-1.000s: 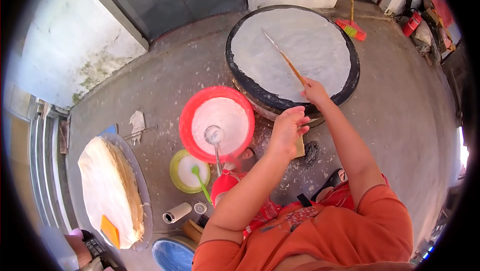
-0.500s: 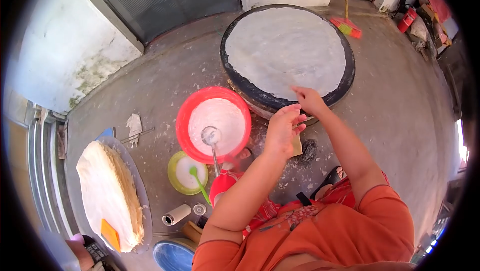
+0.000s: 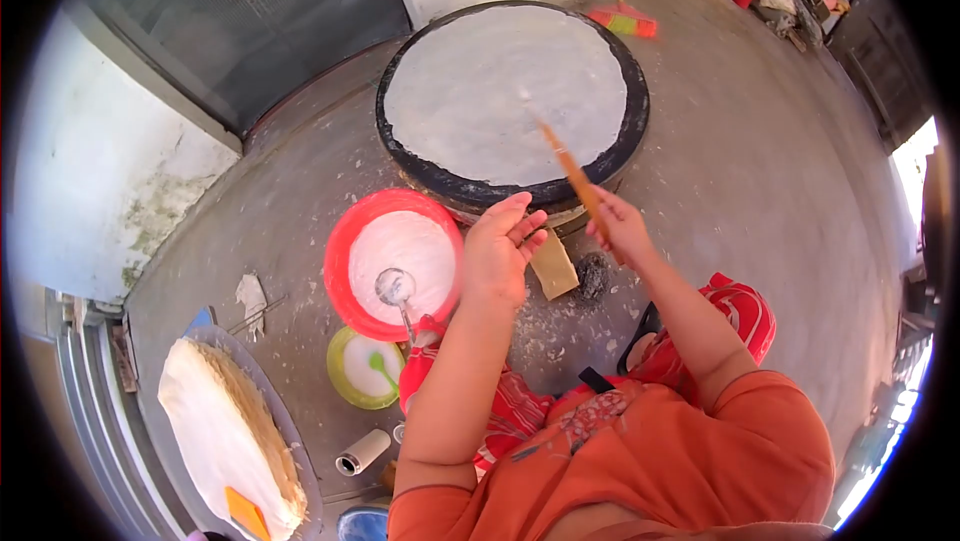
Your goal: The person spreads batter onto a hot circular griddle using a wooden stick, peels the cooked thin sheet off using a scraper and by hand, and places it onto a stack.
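A: A grey concrete floor speckled with white bits, a dark door behind, and ahead of the person a round griddle with a black rim. What is different now?

B: The right hand. A second ago it reached over the near rim; now it has drawn back to the near side, toward the body. The view has swung too, so part of the shift is the camera's.

A: And the spatula?

B: Its brown handle is pinched in the right hand's closed fingers and points away over the griddle. Half a second ago it could hardly be made out. The far end is smeared by motion, so whether it touches the white layer cannot be told.

A: What does that mean for the work?

B: The layer looks flat and covers nearly everything inside the rim, so this is probably a gap between strokes.

A: The left hand?

B: Much as before: fingers loosely spread and half curled, no object visible in them, raised between the griddle and the red basin, where a ladle rests.
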`<state>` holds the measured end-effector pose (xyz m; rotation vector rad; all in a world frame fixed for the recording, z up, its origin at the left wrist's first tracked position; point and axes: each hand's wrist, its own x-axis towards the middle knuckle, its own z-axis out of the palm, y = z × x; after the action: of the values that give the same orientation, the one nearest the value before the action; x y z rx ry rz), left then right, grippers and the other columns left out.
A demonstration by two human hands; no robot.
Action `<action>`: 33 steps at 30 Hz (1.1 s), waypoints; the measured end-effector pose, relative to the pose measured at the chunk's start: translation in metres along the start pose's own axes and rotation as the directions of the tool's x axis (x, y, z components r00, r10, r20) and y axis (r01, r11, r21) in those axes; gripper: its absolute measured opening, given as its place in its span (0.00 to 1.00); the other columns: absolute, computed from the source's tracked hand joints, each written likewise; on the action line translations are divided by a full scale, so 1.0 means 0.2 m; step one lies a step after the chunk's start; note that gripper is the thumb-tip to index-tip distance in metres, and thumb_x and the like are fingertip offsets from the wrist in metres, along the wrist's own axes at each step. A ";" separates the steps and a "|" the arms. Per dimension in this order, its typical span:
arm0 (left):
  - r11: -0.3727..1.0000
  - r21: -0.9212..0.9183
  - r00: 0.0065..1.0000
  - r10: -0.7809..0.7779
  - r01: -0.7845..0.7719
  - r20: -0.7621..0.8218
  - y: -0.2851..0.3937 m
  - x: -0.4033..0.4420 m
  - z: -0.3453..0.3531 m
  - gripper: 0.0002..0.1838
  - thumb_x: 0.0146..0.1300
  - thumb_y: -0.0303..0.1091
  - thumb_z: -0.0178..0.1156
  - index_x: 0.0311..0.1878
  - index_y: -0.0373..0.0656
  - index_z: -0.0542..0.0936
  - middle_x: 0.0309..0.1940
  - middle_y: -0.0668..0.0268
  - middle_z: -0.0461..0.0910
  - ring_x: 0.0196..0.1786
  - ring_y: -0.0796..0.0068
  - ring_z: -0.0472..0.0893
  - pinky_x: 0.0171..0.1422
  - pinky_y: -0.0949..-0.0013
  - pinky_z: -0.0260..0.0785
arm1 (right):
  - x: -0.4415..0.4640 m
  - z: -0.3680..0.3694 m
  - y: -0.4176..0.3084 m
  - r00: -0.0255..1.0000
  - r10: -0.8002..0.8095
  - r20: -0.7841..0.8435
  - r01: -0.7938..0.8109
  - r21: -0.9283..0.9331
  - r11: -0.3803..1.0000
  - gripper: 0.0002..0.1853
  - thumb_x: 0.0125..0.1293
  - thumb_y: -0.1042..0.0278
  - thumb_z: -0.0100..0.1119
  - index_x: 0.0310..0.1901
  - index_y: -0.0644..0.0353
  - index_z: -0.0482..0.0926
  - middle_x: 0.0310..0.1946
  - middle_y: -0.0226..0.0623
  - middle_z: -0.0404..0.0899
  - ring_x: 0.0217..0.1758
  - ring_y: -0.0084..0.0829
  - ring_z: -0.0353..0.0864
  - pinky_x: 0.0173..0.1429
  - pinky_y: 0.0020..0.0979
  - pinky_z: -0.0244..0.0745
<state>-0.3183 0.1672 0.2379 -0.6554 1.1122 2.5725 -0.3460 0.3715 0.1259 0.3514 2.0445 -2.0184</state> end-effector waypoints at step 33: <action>1.000 0.000 1.000 0.006 -0.006 0.024 -0.01 -0.05 -0.01 0.12 0.59 0.29 0.52 0.45 0.36 0.73 0.42 0.63 0.74 0.45 0.65 0.75 0.47 0.65 0.68 | -0.16 -0.30 0.25 0.974 0.112 -0.196 -0.101 0.061 0.993 0.20 0.65 0.66 0.46 0.60 0.42 0.68 0.22 0.30 0.68 0.21 0.19 0.67 0.24 0.25 0.63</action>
<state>-0.3079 0.1653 0.2405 -0.6201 1.1084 2.5785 -0.2997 0.4315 0.0896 0.6847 2.0399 -2.0456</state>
